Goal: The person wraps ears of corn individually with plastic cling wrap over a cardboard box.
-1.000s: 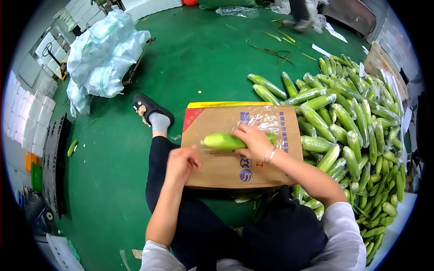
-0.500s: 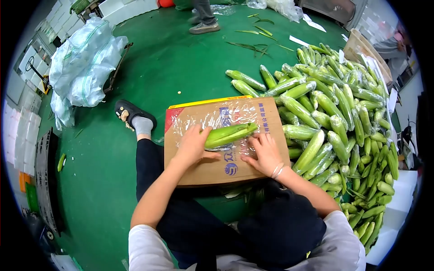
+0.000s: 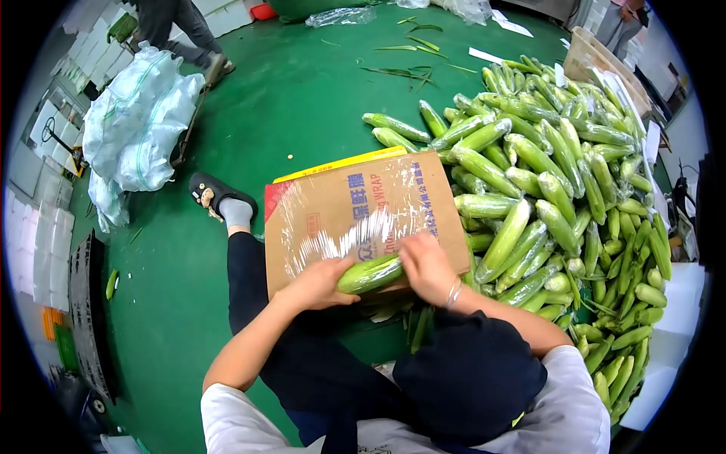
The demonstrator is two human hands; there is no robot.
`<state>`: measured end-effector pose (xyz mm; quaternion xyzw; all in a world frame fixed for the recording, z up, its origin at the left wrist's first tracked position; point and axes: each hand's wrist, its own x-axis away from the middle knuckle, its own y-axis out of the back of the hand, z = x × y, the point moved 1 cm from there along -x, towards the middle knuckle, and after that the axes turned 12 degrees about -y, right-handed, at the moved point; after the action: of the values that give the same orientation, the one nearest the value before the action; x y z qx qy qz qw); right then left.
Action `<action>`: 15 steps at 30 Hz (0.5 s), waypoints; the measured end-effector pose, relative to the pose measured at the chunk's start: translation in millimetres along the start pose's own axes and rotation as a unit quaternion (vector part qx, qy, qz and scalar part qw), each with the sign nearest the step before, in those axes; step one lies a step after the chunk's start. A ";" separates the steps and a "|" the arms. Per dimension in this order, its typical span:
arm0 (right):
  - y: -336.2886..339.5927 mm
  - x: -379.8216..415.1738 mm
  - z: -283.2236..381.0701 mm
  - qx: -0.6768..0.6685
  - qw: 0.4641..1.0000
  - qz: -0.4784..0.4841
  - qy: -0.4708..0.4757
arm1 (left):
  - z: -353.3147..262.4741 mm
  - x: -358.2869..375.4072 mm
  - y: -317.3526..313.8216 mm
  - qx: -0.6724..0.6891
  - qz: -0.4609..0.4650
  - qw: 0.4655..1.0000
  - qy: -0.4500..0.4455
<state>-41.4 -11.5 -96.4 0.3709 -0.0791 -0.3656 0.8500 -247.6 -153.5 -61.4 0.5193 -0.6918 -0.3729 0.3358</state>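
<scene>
At the near edge of the box (image 3: 450, 242), I see the cob (image 3: 370, 275), left hand (image 3: 321, 281) clamped on one end, right hand (image 3: 429, 266) on the other, probably to keep it steady. Box seems a bench, film (image 3: 370, 227) on top; pile (image 3: 560, 197) sits right, likely for reach.

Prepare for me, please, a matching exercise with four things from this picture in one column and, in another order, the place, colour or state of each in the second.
Things:
1. Ear of corn at the box's near edge
2. Cardboard box
3. Corn pile
4. Clog

Descriptions:
A. Black, worn on a foot
B. Many green ears, heaped to the right
C. Held between two hands, the left hand and the right hand
D. Brown, with blue and red printing

Right pairs: 1-C, 2-D, 3-B, 4-A
</scene>
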 end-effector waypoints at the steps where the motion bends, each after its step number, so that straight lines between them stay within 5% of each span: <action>1: -1.7 4.6 14.3 0.022 0.997 0.011 0.067 | -0.5 1.4 -0.6 0.061 0.047 0.996 0.044; 3: -5.0 -4.6 23.2 0.093 0.993 0.056 0.047 | 8.4 -5.7 9.1 0.038 0.031 0.999 0.015; 5: -13.4 -50.7 13.3 0.307 0.950 -0.025 0.052 | 19.5 -14.9 19.0 -0.169 -0.210 0.962 0.039; 7: -15.6 -106.7 13.4 0.279 0.958 -0.055 0.045 | 47.0 -19.6 8.0 -0.191 -0.255 0.947 0.044; 9: -30.4 -165.1 16.9 0.291 0.945 0.130 0.070 | 61.2 -29.6 -1.0 -0.185 -0.236 0.954 -0.022; 11: -18.7 -175.8 50.3 0.059 0.910 0.409 -0.032 | 58.4 -42.3 8.6 -0.210 -0.269 0.939 -0.046; 13: -42.9 -186.8 25.2 0.031 0.896 0.443 -0.020 | 74.2 -51.3 8.8 -0.184 -0.175 0.967 0.011; 15: -55.6 -174.8 5.1 -0.005 0.877 0.481 -0.019 | 50.4 -49.4 4.9 -0.165 -0.179 0.970 -0.015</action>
<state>-200.6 79.0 -107.1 0.2762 -0.2623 0.0805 0.9211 -281.2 -96.3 -85.9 0.5660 -0.5214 -0.5438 0.3346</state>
